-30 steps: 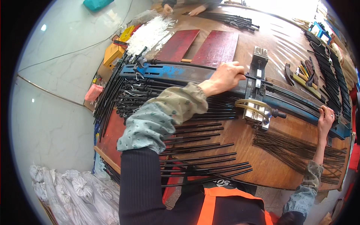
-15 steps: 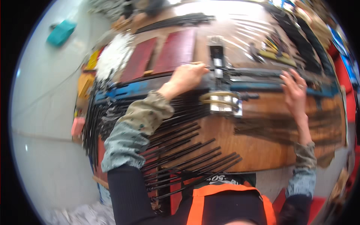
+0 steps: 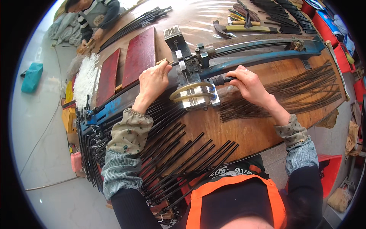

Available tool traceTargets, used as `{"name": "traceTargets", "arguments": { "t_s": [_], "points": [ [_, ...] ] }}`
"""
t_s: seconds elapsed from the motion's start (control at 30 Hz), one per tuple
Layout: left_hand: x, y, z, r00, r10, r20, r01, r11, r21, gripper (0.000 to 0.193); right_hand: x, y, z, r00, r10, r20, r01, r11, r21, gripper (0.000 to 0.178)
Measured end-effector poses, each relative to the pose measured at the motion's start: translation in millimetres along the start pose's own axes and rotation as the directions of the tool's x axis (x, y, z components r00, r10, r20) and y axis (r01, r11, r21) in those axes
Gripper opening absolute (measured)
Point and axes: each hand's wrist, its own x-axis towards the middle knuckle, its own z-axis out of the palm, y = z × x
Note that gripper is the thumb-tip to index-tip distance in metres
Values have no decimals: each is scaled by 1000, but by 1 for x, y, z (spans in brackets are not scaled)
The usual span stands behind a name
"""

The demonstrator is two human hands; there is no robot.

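A metal clamping fixture (image 3: 183, 66) with pneumatic blocks stands across a long blue rail (image 3: 263, 61) on the wooden bench. Just left of the fixture, my left hand (image 3: 154, 82) is closed with thumb and fingers together at the rail; what it pinches is mostly hidden. On the fixture's right side, my right hand (image 3: 248, 84) has its fingers round a black lever handle (image 3: 225, 80). Two tan air hoses (image 3: 192, 89) loop over the silver block (image 3: 194, 100) below it. Many black rods (image 3: 183, 152) fan out under my left forearm.
Thin dark springs (image 3: 282, 93) lie along the right of the bench. Dark red boards (image 3: 139, 57) and white strips (image 3: 85, 80) are at the left. A hammer (image 3: 244, 28) rests at the back. A co-worker (image 3: 95, 23) sits far left. A red bin (image 3: 329, 171) stands right.
My right hand, spread in the air over the rail's right part before, is now closed on the lever handle. My left hand stays beside the fixture. The view has turned and sharpened.
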Motion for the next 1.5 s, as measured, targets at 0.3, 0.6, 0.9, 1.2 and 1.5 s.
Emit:
{"name": "traceTargets", "arguments": {
  "t_s": [0.3, 0.6, 0.9, 1.2, 1.5],
  "points": [
    [15, -30, 14, 876, 390, -285, -341, 917, 206, 10, -30, -6, 15, 942, 121, 312, -112, 993, -47, 59],
    [-77, -65, 15, 883, 225, -412, -79, 936, 342, 29, -51, -30, 42, 996, -84, 43, 87, 992, -92, 16],
    [-145, -32, 26, 987, 44, -154, -13, 980, 198, 23, -28, -29, 25, 881, 378, 285, -437, 881, 183, 13],
    [-141, 52, 11, 950, 290, 111, -277, 953, -125, 16, -35, -45, 32, 887, 146, 438, -197, 978, 74, 22],
    [-118, 106, -4, 955, 283, 89, -255, 935, -245, 13, -68, -59, 12, 915, 335, 224, -395, 856, 334, 21]
  ]
}}
